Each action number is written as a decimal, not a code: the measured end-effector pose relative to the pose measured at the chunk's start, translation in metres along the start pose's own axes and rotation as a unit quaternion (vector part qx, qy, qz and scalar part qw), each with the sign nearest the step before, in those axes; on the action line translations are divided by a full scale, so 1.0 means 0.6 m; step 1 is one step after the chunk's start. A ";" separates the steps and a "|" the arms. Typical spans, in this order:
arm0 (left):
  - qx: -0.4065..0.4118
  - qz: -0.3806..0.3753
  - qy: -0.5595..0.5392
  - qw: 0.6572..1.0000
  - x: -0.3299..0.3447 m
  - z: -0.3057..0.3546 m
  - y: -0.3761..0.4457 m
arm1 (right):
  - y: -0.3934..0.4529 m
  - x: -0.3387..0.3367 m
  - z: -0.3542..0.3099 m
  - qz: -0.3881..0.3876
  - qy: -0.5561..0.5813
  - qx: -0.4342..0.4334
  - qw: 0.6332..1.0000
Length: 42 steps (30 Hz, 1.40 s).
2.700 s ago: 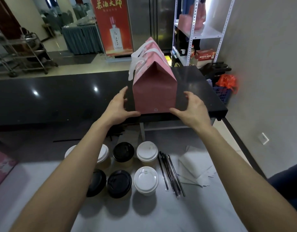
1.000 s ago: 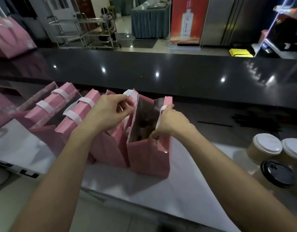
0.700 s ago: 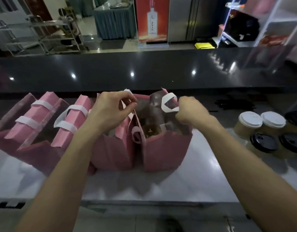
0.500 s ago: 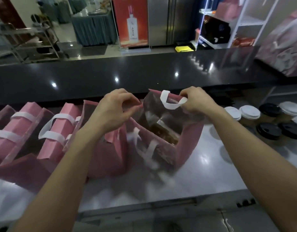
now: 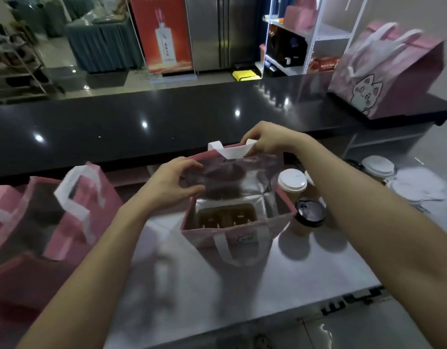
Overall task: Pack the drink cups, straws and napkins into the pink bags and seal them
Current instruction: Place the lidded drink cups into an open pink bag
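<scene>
So the open pink bag is stood on the pale worktop, right in front of the black counter, and its mouth is being spread by both hands. The far rim, by the white handle, is pinched by the right hand with fingers curled on it; the left rim is gripped by the left hand, thumb and fingers closed on the foil-lined edge. Inside the bag a brown cup carrier can be seen at the bottom, apparently with nothing loaded yet, though that part is dim. The bit that matters for what's next: the cups are found just to the right of the bag, the white-lidded cup and the black-lidded cup almost touching its right wall, both upright. So the right hand is judged the nearer one for a grab, with the cup lifted and lowered straight down into the mouth. More lidded cups and napkins are further right of the bag; other pink bags are lined up to its left. No straws can be made out.
</scene>
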State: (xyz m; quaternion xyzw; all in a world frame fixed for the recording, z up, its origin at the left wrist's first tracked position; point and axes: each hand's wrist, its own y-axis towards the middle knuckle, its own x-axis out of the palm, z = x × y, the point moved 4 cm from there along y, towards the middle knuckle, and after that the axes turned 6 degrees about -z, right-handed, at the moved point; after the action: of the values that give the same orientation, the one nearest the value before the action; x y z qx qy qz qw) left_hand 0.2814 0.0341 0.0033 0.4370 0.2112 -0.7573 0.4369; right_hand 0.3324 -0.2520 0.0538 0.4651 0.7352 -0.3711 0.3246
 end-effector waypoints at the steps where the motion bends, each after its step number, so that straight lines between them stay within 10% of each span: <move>1: -0.011 0.011 -0.009 1.000 0.010 0.002 0.012 | 0.012 -0.003 0.014 -0.009 -0.003 -0.009 1.000; 6: -0.053 0.061 -0.012 0.997 0.036 0.007 0.047 | 0.027 -0.038 0.098 -0.029 0.062 -0.046 0.997; 11: -0.096 0.083 -0.008 0.992 0.048 -0.001 0.053 | -0.006 -0.064 0.212 0.147 0.194 -0.060 0.968; 18: -0.116 0.123 -0.009 0.986 0.046 0.010 0.047 | 0.007 0.088 0.301 -0.139 -0.218 0.115 0.959; 27: -0.022 0.162 0.199 0.966 0.023 0.064 0.018 | -0.045 -0.073 0.209 0.222 -0.061 0.041 0.972; 31: -0.050 0.062 0.223 0.972 0.022 0.065 0.011 | -0.112 -0.135 0.134 0.333 0.035 -0.035 0.942; 42: -0.056 -0.083 0.117 0.988 0.058 0.059 -0.003 | -0.104 0.003 0.010 -0.099 0.000 -0.091 0.991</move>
State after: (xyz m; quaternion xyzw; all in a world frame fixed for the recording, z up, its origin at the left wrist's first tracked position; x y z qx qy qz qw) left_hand 0.2548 -0.0062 -0.0077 0.4781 0.3385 -0.7216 0.3689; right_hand 0.2750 -0.2743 0.0643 0.3585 0.8085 -0.3333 0.3268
